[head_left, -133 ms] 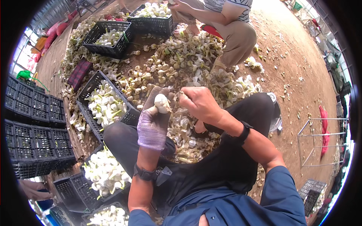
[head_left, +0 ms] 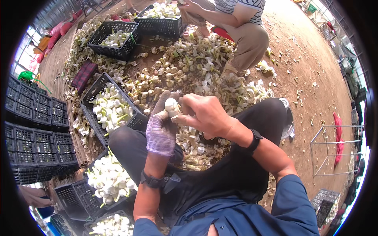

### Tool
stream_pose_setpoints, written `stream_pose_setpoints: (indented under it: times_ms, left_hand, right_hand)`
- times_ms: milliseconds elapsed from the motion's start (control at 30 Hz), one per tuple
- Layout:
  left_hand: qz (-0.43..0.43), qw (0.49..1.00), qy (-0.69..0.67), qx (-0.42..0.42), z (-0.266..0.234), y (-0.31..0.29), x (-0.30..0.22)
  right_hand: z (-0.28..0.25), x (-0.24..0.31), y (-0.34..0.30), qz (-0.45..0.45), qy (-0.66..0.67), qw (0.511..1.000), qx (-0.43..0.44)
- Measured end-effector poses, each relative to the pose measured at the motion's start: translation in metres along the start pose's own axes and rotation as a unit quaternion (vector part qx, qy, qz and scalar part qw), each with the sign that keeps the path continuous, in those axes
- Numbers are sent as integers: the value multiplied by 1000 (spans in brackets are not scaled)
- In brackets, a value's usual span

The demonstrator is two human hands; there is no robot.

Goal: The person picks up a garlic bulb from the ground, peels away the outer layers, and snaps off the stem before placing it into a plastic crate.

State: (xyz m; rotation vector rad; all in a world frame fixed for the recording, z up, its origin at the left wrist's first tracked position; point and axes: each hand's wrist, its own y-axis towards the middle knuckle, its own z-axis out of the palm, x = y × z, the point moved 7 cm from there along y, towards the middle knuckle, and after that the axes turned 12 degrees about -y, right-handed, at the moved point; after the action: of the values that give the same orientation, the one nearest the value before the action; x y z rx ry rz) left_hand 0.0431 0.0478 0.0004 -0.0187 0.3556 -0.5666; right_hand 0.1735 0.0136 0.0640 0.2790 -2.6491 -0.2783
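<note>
**At the frame's centre, bare right hand [head_left: 208,116] meets garlic bulb [head_left: 171,106]**

In the head view, the right hand, apart from the bulb a moment ago, has reached it; both hands now seem engaged on it. The gloved left hand [head_left: 162,122] grips it firmly; the right's fingers are curled, anything pinched hidden. Husks [head_left: 193,155] litter the brown floor [head_left: 311,90]; black crates [head_left: 39,147] stack at left, a metal frame [head_left: 323,143] stands right.

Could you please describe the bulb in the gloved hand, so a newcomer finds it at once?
Between two bent knees in black trousers is the left hand, in a grey glove with a lilac cuff. It holds the round white bulb, close beside the bare right hand. Unlike bulbs in the black crates or on the ground, this one sits in a glove.
</note>
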Motion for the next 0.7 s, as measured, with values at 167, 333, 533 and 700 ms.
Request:
stream_pose_setpoints:
  times_ms: [167, 333, 533, 700]
  left_hand:
    - [-12, 1000, -12, -3, 0, 0, -2]
    - [-31, 994, -88, 56, -6, 3, -9]
    - [96, 986, 131, 26, -1, -13, -46]
    - [214, 908, 357, 48, 31, -45, -63]
  right_hand:
    - [-10, 25, 5, -117, -8, 990, -73]
    - [-7, -14, 13, 99, 227, 967, -63]
    - [1, 19, 22, 27, 184, 980, -69]
    - [-10, 64, 16, -19, 57, 993, -98]
